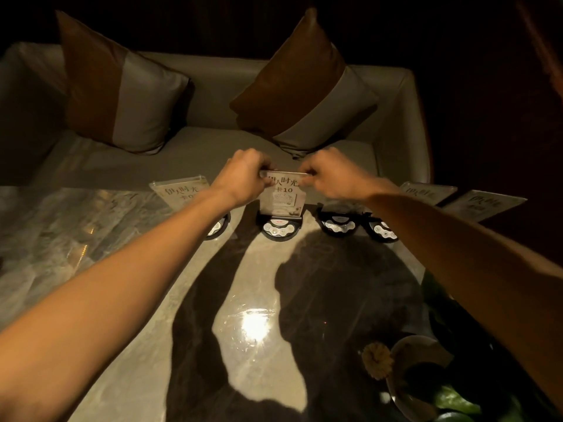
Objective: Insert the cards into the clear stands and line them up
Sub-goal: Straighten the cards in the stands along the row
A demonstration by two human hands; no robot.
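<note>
A white card with black characters stands in a clear stand on a round black base at the far middle of the table. My left hand pinches the card's top left corner and my right hand pinches its top right corner. Left of it, another carded stand is partly hidden by my left forearm. Two more carded stands tilt at the far right, with black bases near them.
The glossy marble table reflects a bright light near its middle. A vase with a yellow flower and green leaves sits at the near right. A pale sofa with two brown-and-grey cushions stands beyond the table's far edge.
</note>
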